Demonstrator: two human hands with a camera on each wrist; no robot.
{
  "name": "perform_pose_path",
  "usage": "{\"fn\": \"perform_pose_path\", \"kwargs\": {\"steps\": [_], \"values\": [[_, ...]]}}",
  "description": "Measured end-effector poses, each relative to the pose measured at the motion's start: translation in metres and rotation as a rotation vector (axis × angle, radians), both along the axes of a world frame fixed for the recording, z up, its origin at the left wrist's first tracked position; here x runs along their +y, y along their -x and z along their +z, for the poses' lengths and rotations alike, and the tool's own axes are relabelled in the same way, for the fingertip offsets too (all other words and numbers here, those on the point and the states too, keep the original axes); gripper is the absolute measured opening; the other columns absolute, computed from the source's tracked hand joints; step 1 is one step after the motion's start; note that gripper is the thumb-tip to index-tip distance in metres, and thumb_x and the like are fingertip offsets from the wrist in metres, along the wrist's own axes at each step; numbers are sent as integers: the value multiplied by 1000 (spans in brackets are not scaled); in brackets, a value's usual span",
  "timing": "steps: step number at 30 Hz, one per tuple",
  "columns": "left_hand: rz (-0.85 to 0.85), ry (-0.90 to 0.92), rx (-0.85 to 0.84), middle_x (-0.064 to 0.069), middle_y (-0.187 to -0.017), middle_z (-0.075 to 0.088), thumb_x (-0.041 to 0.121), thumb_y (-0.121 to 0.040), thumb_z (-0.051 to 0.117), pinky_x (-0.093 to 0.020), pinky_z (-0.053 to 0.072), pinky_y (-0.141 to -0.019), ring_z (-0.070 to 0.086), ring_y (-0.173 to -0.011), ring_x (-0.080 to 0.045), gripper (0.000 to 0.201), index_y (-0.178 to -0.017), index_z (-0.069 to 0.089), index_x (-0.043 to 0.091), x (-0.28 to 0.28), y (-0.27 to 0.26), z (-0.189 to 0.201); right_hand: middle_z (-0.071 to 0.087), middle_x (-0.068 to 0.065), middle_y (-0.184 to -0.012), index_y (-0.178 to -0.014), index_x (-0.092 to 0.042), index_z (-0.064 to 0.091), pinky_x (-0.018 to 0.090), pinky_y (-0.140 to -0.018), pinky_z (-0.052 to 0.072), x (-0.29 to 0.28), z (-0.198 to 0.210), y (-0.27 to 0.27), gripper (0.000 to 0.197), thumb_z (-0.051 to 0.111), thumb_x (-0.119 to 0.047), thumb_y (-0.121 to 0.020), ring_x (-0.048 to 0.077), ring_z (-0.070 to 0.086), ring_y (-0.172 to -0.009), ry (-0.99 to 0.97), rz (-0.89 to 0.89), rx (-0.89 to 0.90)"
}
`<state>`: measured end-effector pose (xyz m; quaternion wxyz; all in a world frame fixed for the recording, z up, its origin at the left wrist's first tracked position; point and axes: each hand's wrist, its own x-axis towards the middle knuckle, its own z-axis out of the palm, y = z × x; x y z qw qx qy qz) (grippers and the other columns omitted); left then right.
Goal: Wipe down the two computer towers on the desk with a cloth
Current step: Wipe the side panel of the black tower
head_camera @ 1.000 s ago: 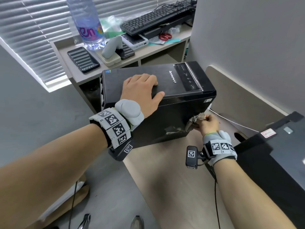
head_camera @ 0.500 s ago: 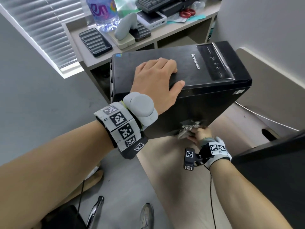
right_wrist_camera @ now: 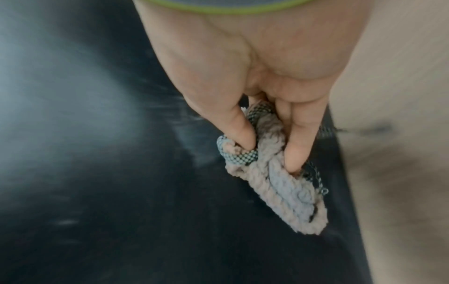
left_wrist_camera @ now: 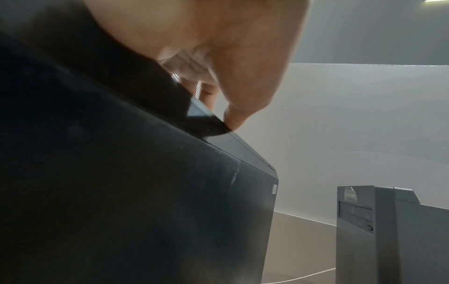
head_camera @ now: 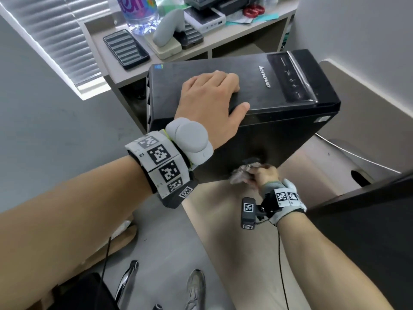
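A black Lenovo tower stands on the beige desk. My left hand rests on its top, fingers laid over the panel and thumb along the near edge; the left wrist view shows the thumb tip at that edge. My right hand grips a bunched grey cloth low against the tower's near side panel. In the right wrist view the cloth is pinched between thumb and fingers and pressed to the panel. A second black tower stands at the right, also visible from the left wrist.
Behind the tower a shelf holds a water bottle, a ribbed black device, a grey handle-shaped object and red scissors. A white cable and a cable hole lie between the towers. Grey partition walls stand behind.
My right hand has drawn the cloth down and left along the tower's side to its lower edge. My left hand stays on the top. The head view has moved closer.
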<state>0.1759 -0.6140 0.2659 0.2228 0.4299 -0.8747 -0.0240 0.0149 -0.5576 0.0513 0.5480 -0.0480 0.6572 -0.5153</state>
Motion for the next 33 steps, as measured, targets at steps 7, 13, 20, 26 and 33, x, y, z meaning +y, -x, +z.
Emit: {"fn": "perform_pose_path", "kwargs": {"steps": [7, 13, 20, 26, 33], "values": [[-8, -15, 5, 3, -114, 62, 49, -88, 50, -40, 30, -106, 51, -122, -25, 36, -107, 57, 19, 2, 0, 1, 56, 22, -80, -79, -6, 48, 30, -37, 52, 11, 29, 45, 21, 54, 14, -85, 17, 63, -41, 20, -192, 111], [-17, -13, 2, 3, -112, 62, 48, -88, 50, -41, 30, -105, 53, -119, -25, 35, -105, 57, 19, -1, 1, 2, 62, 21, -80, -75, -6, 52, 42, -55, 60, 1, 37, -1, 22, 64, 12, -79, 34, 65, -73, 5, -9, 101], [-17, -3, -1, 3, -111, 62, 49, -88, 50, -40, 31, -105, 54, -116, -24, 35, -106, 57, 20, -1, 1, 1, 61, 21, -79, -77, -6, 49, 37, -49, 59, 8, 28, -1, 19, 58, 6, -88, 30, 64, -66, -21, 14, 130], [-26, -4, 13, 2, -113, 63, 49, -88, 51, -41, 30, -106, 52, -120, -25, 35, -106, 57, 19, -2, -1, 1, 67, 17, -65, -66, -10, 64, 39, -51, 57, 22, 32, -6, 33, 57, -24, -94, 28, 61, -46, -15, 207, 373], [-22, 23, 18, 4, -107, 62, 48, -88, 50, -40, 34, -104, 55, -114, -23, 33, -103, 57, 19, -5, 1, -2, 66, 14, -54, -72, 1, 56, 27, -36, 50, 9, 17, -16, 35, 42, -13, -101, 25, 60, -38, -2, 227, 229]]}}
